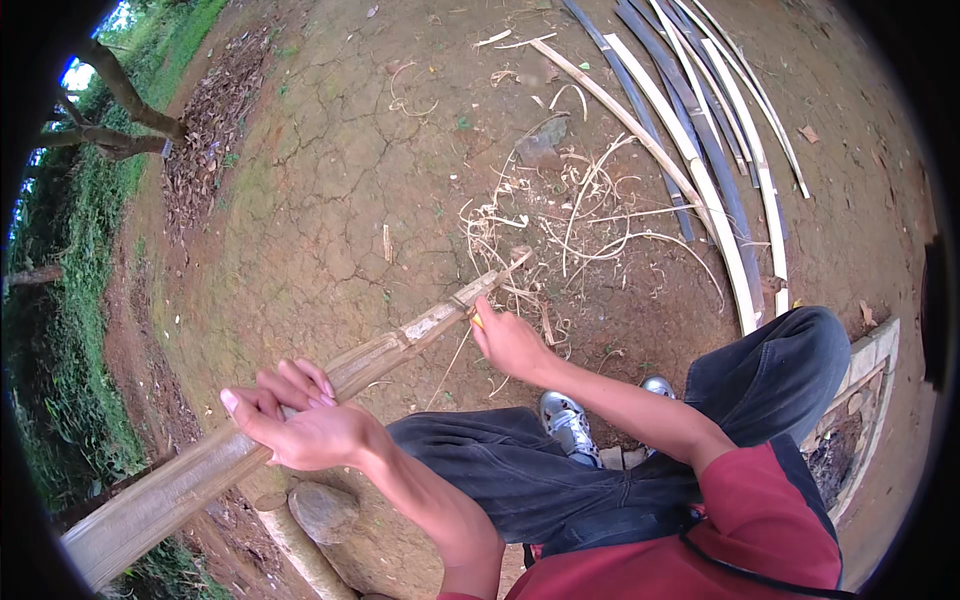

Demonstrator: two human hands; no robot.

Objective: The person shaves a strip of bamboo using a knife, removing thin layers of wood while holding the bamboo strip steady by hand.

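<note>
A long split bamboo pole [375, 362] slants from the lower left up to the middle, its far end thin and splintered. My left hand [310, 425] is closed round the thicker part, thumb toward the left and fingers curled. Near the thin end, my right hand [512, 345] grips a knife [463, 303]. Its dark blade lies across the bamboo, and a bit of yellow shows at the handle; most of the handle is hidden in my fingers. Curly bamboo shavings [590, 215] lie on the ground just beyond the tip.
Several long bamboo strips [735, 190], pale and dark, lie at the upper right. A flat stone [543, 140] sits beyond the shavings. At lower left are a log [300, 545] and a rounded stone [322, 512]. A low frame [868, 405] stands right of my bent knee.
</note>
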